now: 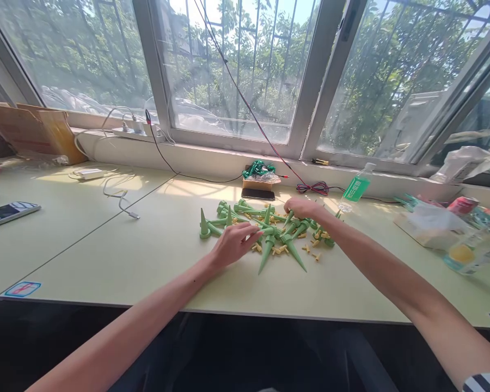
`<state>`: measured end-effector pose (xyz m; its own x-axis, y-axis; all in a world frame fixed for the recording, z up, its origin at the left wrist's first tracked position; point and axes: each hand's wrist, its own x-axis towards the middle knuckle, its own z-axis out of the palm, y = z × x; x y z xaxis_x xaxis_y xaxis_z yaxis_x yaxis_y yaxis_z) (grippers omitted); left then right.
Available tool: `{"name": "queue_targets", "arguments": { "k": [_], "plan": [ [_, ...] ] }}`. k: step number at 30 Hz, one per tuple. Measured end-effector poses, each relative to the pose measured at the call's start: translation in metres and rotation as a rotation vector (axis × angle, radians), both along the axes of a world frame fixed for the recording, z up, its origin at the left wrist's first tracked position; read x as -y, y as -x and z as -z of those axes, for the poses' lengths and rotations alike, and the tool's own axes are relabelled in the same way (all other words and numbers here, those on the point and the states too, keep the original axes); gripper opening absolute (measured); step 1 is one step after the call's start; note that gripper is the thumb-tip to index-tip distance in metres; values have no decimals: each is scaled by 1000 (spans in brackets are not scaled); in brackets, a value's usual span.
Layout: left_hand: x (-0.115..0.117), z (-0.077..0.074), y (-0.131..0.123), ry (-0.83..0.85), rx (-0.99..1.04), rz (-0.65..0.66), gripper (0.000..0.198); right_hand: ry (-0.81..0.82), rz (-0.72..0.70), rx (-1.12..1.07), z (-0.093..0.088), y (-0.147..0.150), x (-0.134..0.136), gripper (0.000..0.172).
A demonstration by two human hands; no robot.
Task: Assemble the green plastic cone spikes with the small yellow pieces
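A heap of green cone-shaped plastic spikes [269,231] lies on the pale table [147,256], mixed with several small yellow pieces [275,250]. My left hand [234,243] rests at the heap's left edge, fingers curled and pinching toward a green spike. My right hand [304,208] reaches over the heap's far side, fingers bent down among the spikes. What either hand grips is too small to make out.
A small cardboard box [258,184] with green parts and a dark phone sit behind the heap. A green-labelled bottle [357,188], red cable [312,188], tissue packet [427,223] and drinks stand right. Cables, a charger [89,173], cardboard and a phone [8,213] lie left.
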<state>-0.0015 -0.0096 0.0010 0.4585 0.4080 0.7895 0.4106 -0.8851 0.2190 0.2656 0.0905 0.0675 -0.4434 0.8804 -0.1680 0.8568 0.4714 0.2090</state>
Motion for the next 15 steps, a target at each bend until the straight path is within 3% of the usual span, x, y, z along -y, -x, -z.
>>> {"name": "queue_targets", "arguments": {
  "k": [7,15],
  "plan": [
    [0,-1,1,2,-4,4,21,-85,161,-39,-19,-8,-10,36],
    [1,-1,1,5,-13,-10,24,-47,253,-24,-1,-2,-18,31]
  ]
}}
